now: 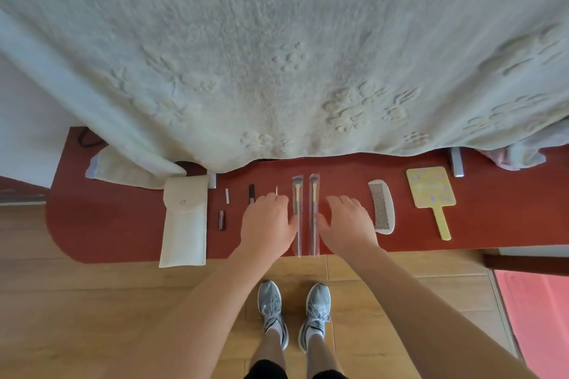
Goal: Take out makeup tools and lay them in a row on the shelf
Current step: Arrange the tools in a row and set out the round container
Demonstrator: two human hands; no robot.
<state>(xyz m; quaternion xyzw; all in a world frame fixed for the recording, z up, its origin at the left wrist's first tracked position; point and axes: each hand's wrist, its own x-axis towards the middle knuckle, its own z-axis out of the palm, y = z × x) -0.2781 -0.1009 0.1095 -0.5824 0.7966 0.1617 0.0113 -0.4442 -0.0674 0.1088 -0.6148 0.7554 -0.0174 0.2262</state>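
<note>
Straightening the two brushes, row nearly laid

The left hand (267, 221) and right hand (348, 221) lay released, fingers relaxed and spread, palms down on the red shelf (107, 218), gripping nothing. Between them sat two sleeved makeup brushes (296, 194) side by side, handles reaching the shelf's front edge, each thumb touching or just beside the nearer sleeve. A thin pick (276, 190) poked out from under the left fingertips; whether they touched it could not be told. Toward the left end lay the white pouch (184, 224), overhanging the front edge, then a dark tube (221, 220), a white stick (227, 196) and a dark pencil (252, 193). Toward the right end lay a comb (382, 209) and a yellow hand mirror (430, 191). The step in hand looked like squaring up the row. The next move likely called for nudging the brushes parallel, then checking the pouch for anything left inside
</note>
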